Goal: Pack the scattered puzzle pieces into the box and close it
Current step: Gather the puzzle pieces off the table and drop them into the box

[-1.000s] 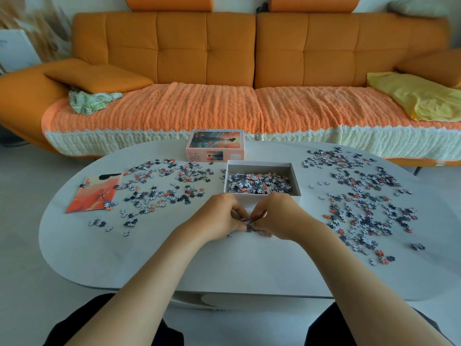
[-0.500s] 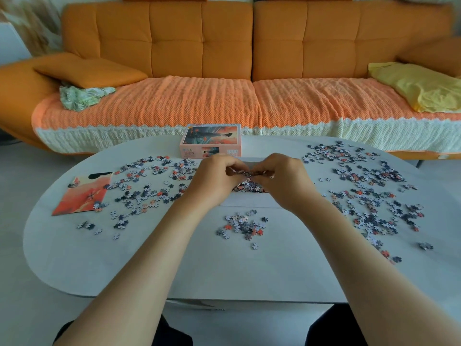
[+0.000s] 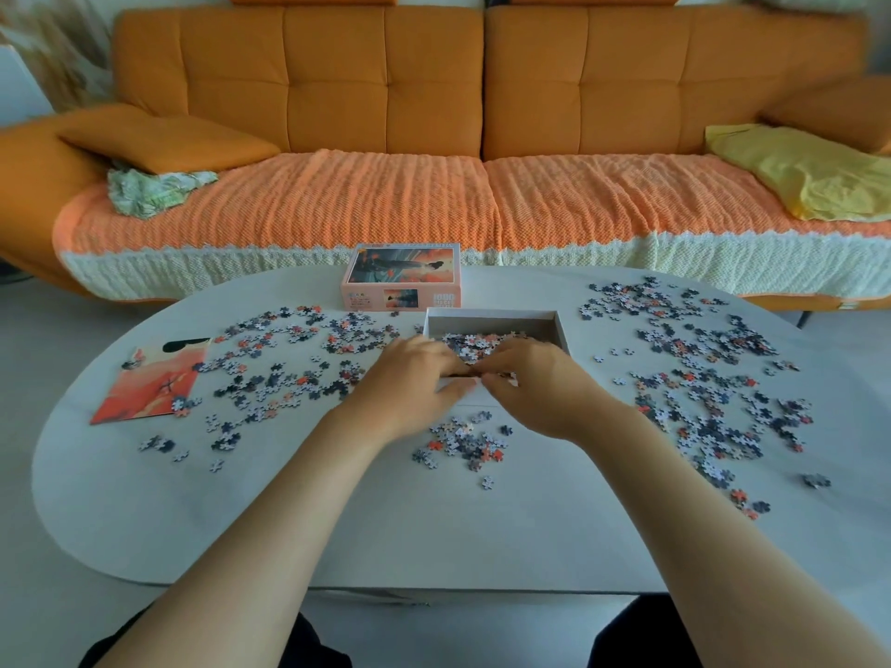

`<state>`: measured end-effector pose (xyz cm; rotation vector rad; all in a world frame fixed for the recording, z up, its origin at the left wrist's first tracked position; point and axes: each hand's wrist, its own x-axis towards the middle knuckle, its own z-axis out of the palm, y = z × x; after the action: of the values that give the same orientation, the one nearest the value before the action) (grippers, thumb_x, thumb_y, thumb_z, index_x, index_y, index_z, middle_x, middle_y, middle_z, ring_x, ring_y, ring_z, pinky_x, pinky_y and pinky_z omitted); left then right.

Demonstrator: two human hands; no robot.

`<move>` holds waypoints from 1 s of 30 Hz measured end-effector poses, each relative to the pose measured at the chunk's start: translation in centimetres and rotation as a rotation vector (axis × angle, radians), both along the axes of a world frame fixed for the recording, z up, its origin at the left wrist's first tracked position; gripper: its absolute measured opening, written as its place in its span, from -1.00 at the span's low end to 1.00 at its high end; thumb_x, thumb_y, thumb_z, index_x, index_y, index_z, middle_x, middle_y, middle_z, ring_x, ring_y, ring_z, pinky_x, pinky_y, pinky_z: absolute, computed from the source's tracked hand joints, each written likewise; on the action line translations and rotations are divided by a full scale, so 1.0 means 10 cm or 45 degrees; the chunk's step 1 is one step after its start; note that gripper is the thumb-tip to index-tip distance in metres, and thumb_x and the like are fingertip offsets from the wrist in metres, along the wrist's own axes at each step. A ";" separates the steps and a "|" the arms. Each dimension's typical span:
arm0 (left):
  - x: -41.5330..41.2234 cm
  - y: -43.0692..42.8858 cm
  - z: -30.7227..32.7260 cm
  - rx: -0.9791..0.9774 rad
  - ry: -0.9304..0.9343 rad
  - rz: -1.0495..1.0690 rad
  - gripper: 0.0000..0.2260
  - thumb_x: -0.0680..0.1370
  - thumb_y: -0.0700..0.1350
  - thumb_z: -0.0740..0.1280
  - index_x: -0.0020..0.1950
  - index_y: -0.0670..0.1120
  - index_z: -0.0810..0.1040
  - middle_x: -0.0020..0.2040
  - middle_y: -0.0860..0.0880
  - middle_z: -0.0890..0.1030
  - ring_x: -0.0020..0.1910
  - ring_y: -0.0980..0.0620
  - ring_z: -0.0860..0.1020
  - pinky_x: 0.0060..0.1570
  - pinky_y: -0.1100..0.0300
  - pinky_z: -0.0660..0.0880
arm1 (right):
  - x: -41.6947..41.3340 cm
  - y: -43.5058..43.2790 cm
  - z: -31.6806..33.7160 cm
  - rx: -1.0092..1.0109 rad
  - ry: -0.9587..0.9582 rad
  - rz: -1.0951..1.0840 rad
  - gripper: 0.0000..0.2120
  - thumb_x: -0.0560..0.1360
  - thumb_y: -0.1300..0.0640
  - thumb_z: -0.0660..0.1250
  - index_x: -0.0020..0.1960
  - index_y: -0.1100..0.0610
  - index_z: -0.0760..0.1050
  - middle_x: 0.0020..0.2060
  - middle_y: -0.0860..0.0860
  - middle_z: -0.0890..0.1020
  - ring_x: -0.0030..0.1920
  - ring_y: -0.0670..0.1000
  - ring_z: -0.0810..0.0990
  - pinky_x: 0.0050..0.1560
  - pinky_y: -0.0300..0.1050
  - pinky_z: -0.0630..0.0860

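At the middle of the tabletop (image 3: 434, 532), our left grip (image 3: 414, 378) and right grip (image 3: 540, 383) meet almost fingertip to fingertip over the near wall of the open box (image 3: 482, 325). Blur hides the fingers, so we cannot tell whether either grip clasps pieces or has let go. The box is a shallow white tray. A layer of grey, white and orange pieces (image 3: 475, 344) lies inside it, just beyond our fingers. A small heap (image 3: 463, 443) lies on the near side, between our wrists. The left scatter (image 3: 289, 359) and right scatter (image 3: 699, 378) spread wide on either side. The lid (image 3: 402, 277), printed with an orange picture, sits just behind the box.
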<state>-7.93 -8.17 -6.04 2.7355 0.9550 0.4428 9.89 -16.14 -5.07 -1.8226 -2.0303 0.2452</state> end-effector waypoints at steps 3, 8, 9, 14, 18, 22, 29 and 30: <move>-0.06 -0.07 -0.02 -0.028 -0.065 -0.023 -0.72 0.60 0.12 0.23 0.21 0.08 0.61 0.08 0.12 0.63 0.11 0.07 0.48 0.19 0.11 0.35 | -0.01 -0.04 0.00 -0.107 -0.064 0.023 -0.69 0.58 -0.04 0.17 0.26 -0.13 0.55 0.04 -0.10 0.63 0.06 -0.03 0.53 0.12 -0.01 0.50; -0.21 -0.21 0.05 0.076 -0.319 0.038 -0.83 0.54 -0.06 0.38 0.12 -0.02 0.62 0.08 0.10 0.57 0.14 0.09 0.45 0.18 0.20 0.35 | -0.01 -0.15 0.02 0.213 -0.068 0.035 -0.77 0.53 0.15 0.31 0.14 0.03 0.64 0.05 -0.06 0.63 0.09 0.04 0.53 0.15 -0.03 0.48; -0.24 -0.25 0.07 0.071 -0.356 0.034 -0.88 0.53 -0.08 0.38 0.06 -0.01 0.62 0.02 0.12 0.56 0.07 0.12 0.46 0.10 0.20 0.39 | -0.04 -0.18 0.03 0.277 -0.068 0.054 -0.78 0.50 0.21 0.31 0.08 0.04 0.66 -0.01 -0.06 0.64 0.02 0.03 0.54 0.08 -0.05 0.50; -0.37 -0.44 0.01 -0.125 -0.127 0.009 -0.75 0.48 0.16 0.39 0.09 0.11 0.58 0.06 0.18 0.51 0.06 0.19 0.44 0.03 0.12 0.47 | -0.25 -0.36 0.02 0.126 -0.049 0.190 -0.73 0.47 0.28 0.29 0.07 0.09 0.67 -0.02 -0.04 0.64 -0.03 -0.05 0.58 0.02 -0.13 0.53; -0.34 -0.58 -0.13 -0.119 0.126 0.065 -0.21 0.33 0.52 0.18 0.43 0.10 0.38 0.31 0.13 0.39 0.31 0.10 0.28 0.29 0.11 0.31 | -0.24 -0.42 -0.13 -0.055 -0.134 0.029 -0.61 0.48 0.29 0.24 0.25 0.07 0.58 0.22 -0.04 0.56 0.22 0.05 0.48 0.23 0.01 0.47; -0.20 -0.75 -0.31 -0.041 0.123 0.109 -0.24 0.34 0.49 0.21 0.43 0.12 0.35 0.26 0.09 0.33 0.29 0.04 0.24 0.30 0.08 0.25 | -0.28 -0.44 -0.18 -0.070 -0.095 0.051 -0.53 0.44 0.41 0.18 0.22 0.06 0.60 0.07 0.01 0.57 0.10 0.06 0.49 0.11 -0.03 0.50; -0.24 -0.65 -0.22 -0.277 -0.113 0.044 -0.49 0.50 0.17 0.38 0.40 0.03 0.44 0.17 0.10 0.42 0.27 0.11 0.31 0.28 0.11 0.35 | -0.20 -0.50 -0.09 -0.142 0.015 -0.092 -0.61 0.48 0.35 0.20 0.19 0.04 0.60 0.08 -0.02 0.58 0.03 -0.03 0.55 0.16 -0.18 0.49; -0.27 -0.63 -0.20 -0.289 -0.116 0.038 -0.46 0.49 0.19 0.38 0.42 0.04 0.42 0.19 0.11 0.42 0.28 0.12 0.30 0.29 0.10 0.35 | -0.19 -0.51 -0.08 -0.165 0.008 -0.100 -0.63 0.48 0.30 0.25 0.22 0.04 0.58 0.08 -0.03 0.55 0.00 -0.05 0.52 0.16 -0.19 0.49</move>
<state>-10.66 -14.52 -8.06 2.4797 0.9601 0.4315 7.98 -21.27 -5.91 -1.9717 -1.9748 0.3677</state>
